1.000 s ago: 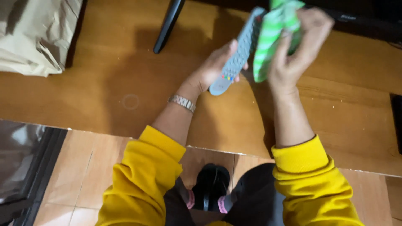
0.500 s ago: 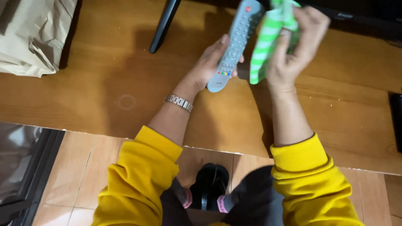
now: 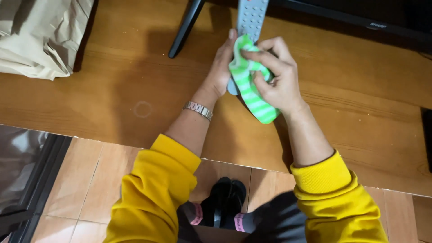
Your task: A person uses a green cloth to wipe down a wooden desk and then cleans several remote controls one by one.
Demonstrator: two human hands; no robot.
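Note:
My left hand (image 3: 220,67) grips a long grey remote control (image 3: 252,18) from the left side, holding it above the wooden table (image 3: 112,90). The remote's top runs out of view. My right hand (image 3: 276,74) presses a green and white striped cloth (image 3: 249,87) against the lower part of the remote, so that part is covered. A metal watch (image 3: 198,109) sits on my left wrist. Both arms wear yellow sleeves (image 3: 153,189).
A crumpled beige bag (image 3: 40,36) lies at the table's far left. A black screen stand leg (image 3: 184,29) and a dark screen edge (image 3: 360,13) run along the back. Below the table edge are orange floor tiles (image 3: 85,184) and my dark-socked feet (image 3: 222,204).
The remote has turned from a slant to nearly upright. My right hand has brought the striped cloth down from beside the remote onto its lower part, and both hands sit lower in view.

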